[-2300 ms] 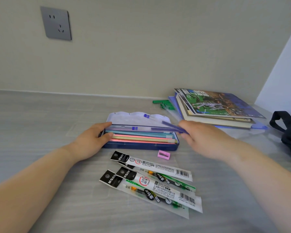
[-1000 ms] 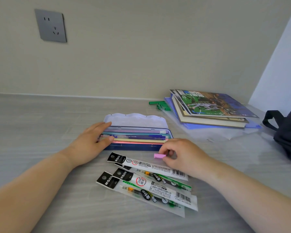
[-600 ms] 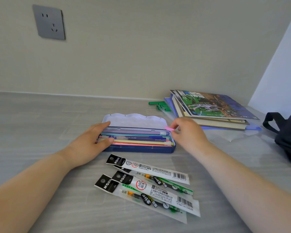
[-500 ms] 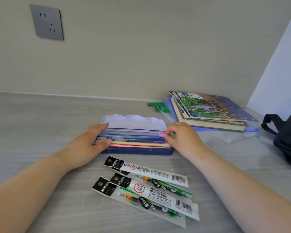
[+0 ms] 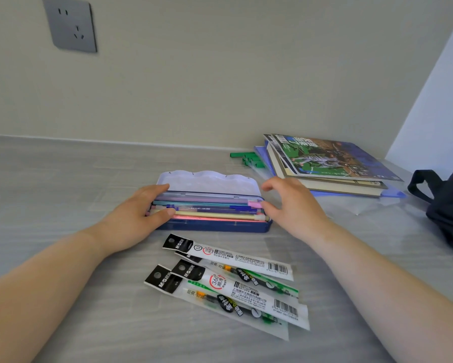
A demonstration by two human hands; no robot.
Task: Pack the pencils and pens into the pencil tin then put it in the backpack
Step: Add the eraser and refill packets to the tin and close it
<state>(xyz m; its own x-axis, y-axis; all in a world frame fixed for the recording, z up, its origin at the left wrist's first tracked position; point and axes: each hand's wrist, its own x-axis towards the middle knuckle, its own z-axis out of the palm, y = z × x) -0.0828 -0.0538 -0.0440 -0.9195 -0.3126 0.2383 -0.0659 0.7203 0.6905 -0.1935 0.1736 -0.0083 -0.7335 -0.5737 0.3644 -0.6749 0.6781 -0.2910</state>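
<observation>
A dark blue pencil tin (image 5: pixel 214 226) lies open on the grey desk, its pale lid (image 5: pixel 207 182) tipped back. Several pens and pencils (image 5: pixel 209 211) fill it lengthwise, and a small pink sharpener (image 5: pixel 254 204) rests on them at the right end. My left hand (image 5: pixel 139 218) grips the tin's left end, thumb on the pencils, fingers over the far rim. My right hand (image 5: pixel 290 205) hovers at the tin's right end with loosely spread fingers, holding nothing. A dark backpack (image 5: pixel 447 203) sits at the right edge.
Three packets of pen refills (image 5: pixel 228 281) lie on the desk in front of the tin. A stack of books and magazines (image 5: pixel 327 163) sits behind the right hand, with green pieces (image 5: pixel 246 158) beside it. The wall with a socket (image 5: pixel 69 23) rises behind.
My right hand picked the pink sharpener up from the desk, carried it to the tin's right end, set it on the pens and let go. The left hand stayed on the tin.
</observation>
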